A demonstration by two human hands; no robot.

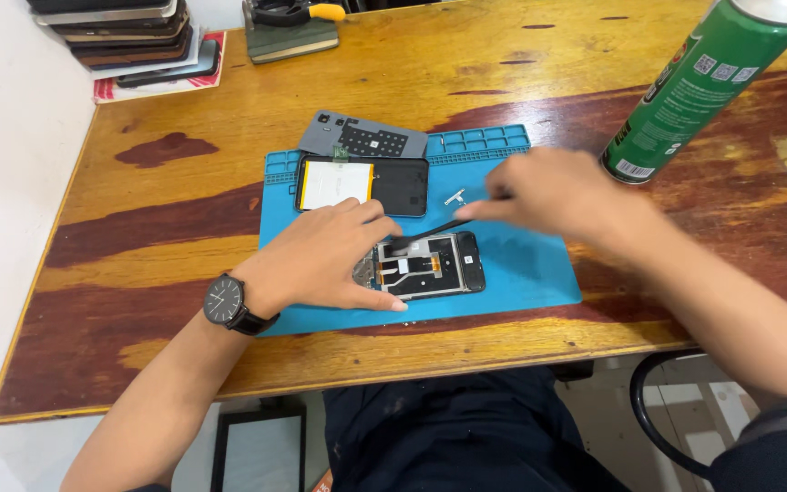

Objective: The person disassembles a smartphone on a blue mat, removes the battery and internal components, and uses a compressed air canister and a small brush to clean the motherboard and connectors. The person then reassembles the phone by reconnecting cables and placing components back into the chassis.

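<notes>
An opened phone frame with exposed inner parts lies on a blue work mat. My left hand, with a black wristwatch on the wrist, presses down on the frame's left end, fingers spread around it. My right hand grips thin black tweezers whose tip points at the top of the frame. Behind, a second phone body with a white-and-yellow battery rests on the mat. A grey back cover lies at the mat's far edge.
A small metal part sits on the mat near my right hand. A green spray can stands at the right. A stack of phones and a notebook with a tool are at the back. The wooden table's front edge is close to me.
</notes>
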